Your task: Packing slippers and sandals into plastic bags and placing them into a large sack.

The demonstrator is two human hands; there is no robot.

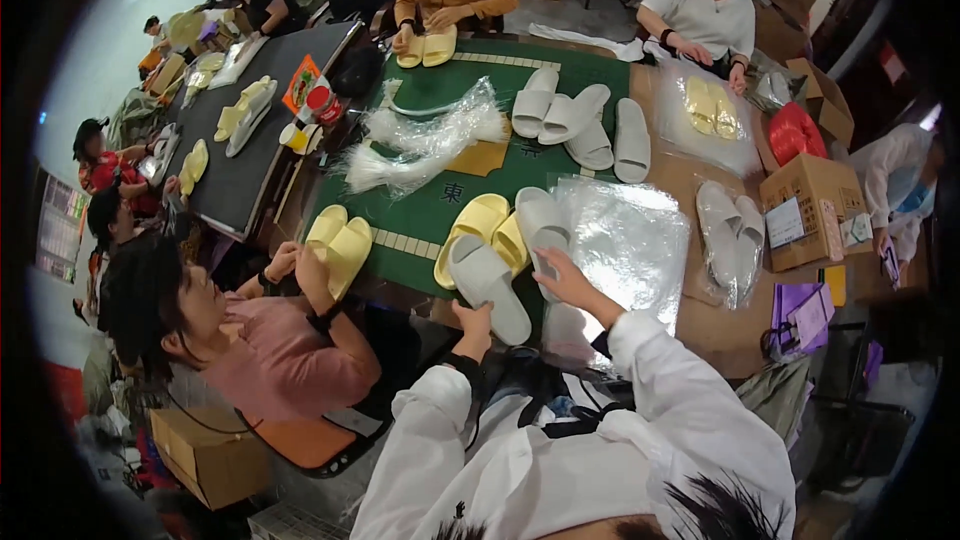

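Observation:
My left hand [472,328] grips the edge of a light grey slipper [492,290], which lies slanted at the near edge of the green table top. My right hand [568,282] is closed on the side of a second grey slipper [543,220], with its toe pointing away from me. Behind the first slipper sits a pair of yellow slippers [472,225], partly covered by it. Just right of my right hand is a stack of clear plastic bags [630,230], shiny under the light.
Clear plastic strands [430,140] lie mid-table, with several grey slippers [630,140] beyond. Bagged grey slippers [732,240] and a cardboard box [812,210] stand right. A person in pink [290,340] handles yellow slippers [340,245] close on my left; other people work across the table.

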